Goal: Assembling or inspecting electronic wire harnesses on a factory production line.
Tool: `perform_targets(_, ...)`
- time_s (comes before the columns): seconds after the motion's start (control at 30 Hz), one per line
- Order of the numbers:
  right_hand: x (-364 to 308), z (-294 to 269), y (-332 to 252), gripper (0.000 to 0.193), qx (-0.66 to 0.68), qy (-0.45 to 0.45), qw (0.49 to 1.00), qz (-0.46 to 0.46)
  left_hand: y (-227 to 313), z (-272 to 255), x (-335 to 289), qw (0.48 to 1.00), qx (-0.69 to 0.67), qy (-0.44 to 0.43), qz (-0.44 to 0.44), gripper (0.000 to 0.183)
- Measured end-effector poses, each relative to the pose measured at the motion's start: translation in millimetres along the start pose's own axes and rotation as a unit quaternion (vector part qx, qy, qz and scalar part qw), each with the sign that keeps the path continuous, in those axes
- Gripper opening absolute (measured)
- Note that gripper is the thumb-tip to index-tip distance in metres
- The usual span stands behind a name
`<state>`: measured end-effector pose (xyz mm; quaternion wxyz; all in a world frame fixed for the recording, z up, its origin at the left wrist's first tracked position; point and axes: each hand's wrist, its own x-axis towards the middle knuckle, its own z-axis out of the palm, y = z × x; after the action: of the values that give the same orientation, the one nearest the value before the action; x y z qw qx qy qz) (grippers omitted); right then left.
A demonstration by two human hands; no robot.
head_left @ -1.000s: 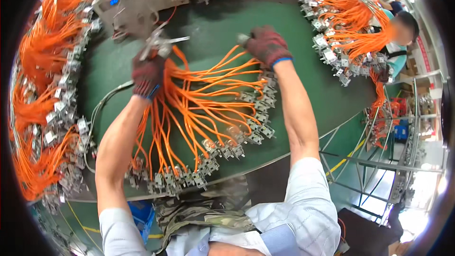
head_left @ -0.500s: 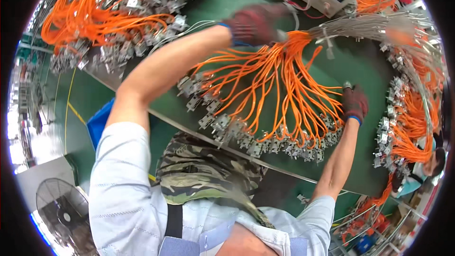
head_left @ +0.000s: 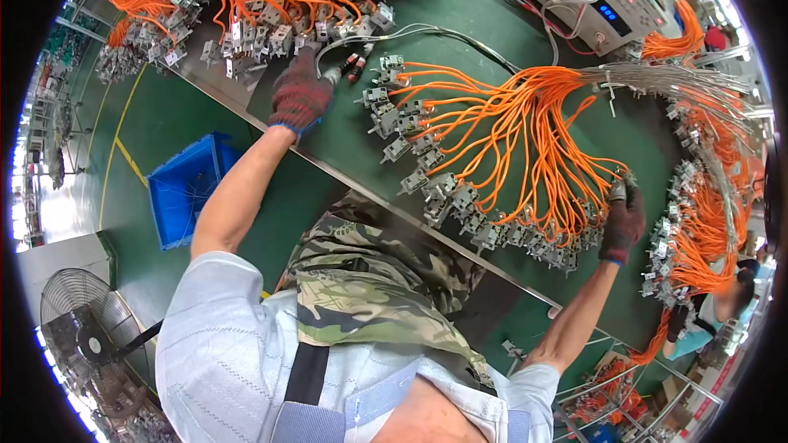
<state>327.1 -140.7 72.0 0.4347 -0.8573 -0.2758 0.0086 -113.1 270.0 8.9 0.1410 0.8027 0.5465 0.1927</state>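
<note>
A bundle of orange cables (head_left: 525, 139) fans out across the green worktop, with metal-cased connectors (head_left: 468, 197) on their ends along the near side. At the right of the fan my right hand (head_left: 624, 221), in a dark red knitted glove, is closed on one cable's metal connector (head_left: 620, 175). My left hand (head_left: 302, 94), gloved the same way, is at the left by the worktop's front edge. Its fingers are curled, partly hidden, around something I cannot make out. Beside its fingertips lie red-and-black test clips (head_left: 355, 64) and a loop of grey leads (head_left: 410, 30).
More orange cables with connectors are heaped at the far left (head_left: 271, 0) and along the right side (head_left: 698, 221). A test instrument (head_left: 583, 0) with lit displays stands at the back. On the floor are a blue bin (head_left: 185, 189) and a fan (head_left: 90, 344).
My left hand has moved from the gathered middle of the bundle leftward and nearer, to the connector heap. My right hand is slightly lower, still at the fan's right end. The view has shifted.
</note>
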Motion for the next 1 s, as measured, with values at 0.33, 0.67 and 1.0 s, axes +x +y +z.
perform_targets(0.33,-95.8,44.4,-97.5,0.031,0.062,-0.070,0.992,-0.082,36.1,-69.1,17.4,0.859,-0.498,-0.102,-0.065,0.029)
perform_targets(0.67,-109.1,93.8,-244.1,0.076,0.051,0.040,0.919,-0.389,172.5,-158.5,-19.4,0.780,-0.568,-0.236,0.116,0.029)
perform_targets(1.0,-131.2,45.7,-166.2,0.062,0.605,-0.092,0.791,-0.002,282.0,-59.9,-65.7,0.461,-0.746,-0.477,0.066,0.038)
